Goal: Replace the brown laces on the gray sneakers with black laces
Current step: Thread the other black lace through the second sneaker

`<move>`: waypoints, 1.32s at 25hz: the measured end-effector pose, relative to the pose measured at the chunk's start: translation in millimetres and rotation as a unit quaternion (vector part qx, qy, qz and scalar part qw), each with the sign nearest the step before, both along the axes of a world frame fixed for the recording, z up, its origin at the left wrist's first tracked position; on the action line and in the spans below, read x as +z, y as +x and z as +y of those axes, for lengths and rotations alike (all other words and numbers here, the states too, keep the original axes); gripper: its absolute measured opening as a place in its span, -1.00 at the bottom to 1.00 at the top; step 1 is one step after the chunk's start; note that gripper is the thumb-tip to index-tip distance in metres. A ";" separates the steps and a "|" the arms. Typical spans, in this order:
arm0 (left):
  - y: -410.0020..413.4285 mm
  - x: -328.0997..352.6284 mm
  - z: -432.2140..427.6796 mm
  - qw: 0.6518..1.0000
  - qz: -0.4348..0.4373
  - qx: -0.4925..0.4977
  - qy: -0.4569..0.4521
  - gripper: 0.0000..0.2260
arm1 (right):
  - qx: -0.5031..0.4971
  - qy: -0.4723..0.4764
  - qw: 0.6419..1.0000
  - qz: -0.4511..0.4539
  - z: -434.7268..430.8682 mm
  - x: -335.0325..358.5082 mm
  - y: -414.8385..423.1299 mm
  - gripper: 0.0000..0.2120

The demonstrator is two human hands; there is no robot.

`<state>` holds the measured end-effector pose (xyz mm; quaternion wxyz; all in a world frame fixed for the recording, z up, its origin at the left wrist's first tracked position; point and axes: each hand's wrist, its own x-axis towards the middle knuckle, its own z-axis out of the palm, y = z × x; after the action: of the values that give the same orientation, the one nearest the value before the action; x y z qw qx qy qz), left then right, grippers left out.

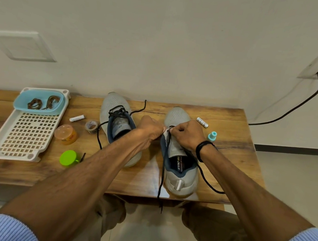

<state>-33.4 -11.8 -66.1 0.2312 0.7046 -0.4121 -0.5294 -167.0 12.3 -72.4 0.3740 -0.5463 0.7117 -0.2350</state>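
Threading the black lace (164, 159) through the lowest eyelets of the gray sneaker (179, 175) by the table's (229, 159) front edge is, we judge, the step in hand. Our right hand (187, 136) pinches the lace just behind the toe. Our left hand (149, 126) seems to pinch the upper beside it. One loose end hangs over the front edge, so next we must draw it up and cross it. The other gray sneaker (114, 104) already wears black, and the brown laces (42, 103) lie in the blue tub (19, 103) near the far left corner.
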 end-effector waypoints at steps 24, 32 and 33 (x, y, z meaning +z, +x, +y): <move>-10.0 0.3 6.1 0.979 -0.160 -0.015 -0.127 -0.68 | 0.015 0.005 1.000 0.017 3.5 3.7 -3.8 -0.87; -7.4 10.7 3.2 0.997 0.029 0.049 -0.047 -0.75 | -0.025 -0.147 0.972 0.183 16.5 33.1 7.9 -0.78; -5.7 12.3 1.5 0.998 0.020 0.043 -0.045 -0.75 | -0.028 -0.154 0.970 0.186 19.8 41.3 12.2 -0.78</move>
<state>-39.1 -10.3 -53.8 0.2932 0.6999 -0.4002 -0.5139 -154.7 32.1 -31.1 0.1398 -0.6114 0.7389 -0.2462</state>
